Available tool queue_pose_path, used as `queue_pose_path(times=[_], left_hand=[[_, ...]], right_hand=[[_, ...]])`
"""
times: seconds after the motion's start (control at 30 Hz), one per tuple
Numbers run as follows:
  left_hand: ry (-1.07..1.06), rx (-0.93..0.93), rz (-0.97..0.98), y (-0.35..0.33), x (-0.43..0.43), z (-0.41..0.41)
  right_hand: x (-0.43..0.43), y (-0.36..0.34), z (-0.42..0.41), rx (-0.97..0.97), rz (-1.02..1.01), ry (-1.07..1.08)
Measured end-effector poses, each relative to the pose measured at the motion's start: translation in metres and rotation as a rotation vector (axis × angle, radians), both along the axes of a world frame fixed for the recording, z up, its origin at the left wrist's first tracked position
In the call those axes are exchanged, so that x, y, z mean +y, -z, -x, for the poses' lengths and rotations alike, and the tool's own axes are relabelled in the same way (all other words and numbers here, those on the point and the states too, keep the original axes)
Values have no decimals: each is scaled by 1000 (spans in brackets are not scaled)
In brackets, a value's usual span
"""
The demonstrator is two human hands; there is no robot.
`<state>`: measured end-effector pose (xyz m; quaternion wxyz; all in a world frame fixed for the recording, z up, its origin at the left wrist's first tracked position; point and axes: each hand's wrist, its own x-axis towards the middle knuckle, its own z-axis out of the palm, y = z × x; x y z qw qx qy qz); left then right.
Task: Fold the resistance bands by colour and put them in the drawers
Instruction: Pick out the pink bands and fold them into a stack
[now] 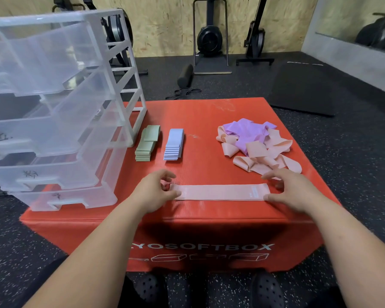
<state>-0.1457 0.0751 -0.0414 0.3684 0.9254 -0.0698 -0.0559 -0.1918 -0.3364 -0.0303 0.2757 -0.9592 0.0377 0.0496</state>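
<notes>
Band work sits at the near edge of the red box (209, 223): one pink band (222, 192) lies flat and stretched out lengthwise between the hands; the left hand (153, 192) pinches its left end with thumb and curled fingers; the right hand (293, 192) sets its thumb on the right end, fingers loosely spread above it, grip unclear; farther back lie a green stack (147, 144), a blue stack (175, 145) and a loose heap (256, 145) of purple and peach bands; the clear drawer unit (53, 103) stands left.
</notes>
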Motion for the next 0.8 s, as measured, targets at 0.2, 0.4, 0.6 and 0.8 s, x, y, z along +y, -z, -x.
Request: queue_pose_path(times=[0.2,0.4,0.6,0.8], left_hand=[[201,-110,-225,-1,7,3],[222,-155,-274,-3,7,3],[238,-144,-308,-5,6,-1],[189,-238,-315,-9,-1,-12]], right_hand=[[-6,0,1,-20,87,-115],[-7,0,-1,-36,128,-136],[-4,-8,-1,12,146,-167],[-4,-24,-11,-121,152,0]])
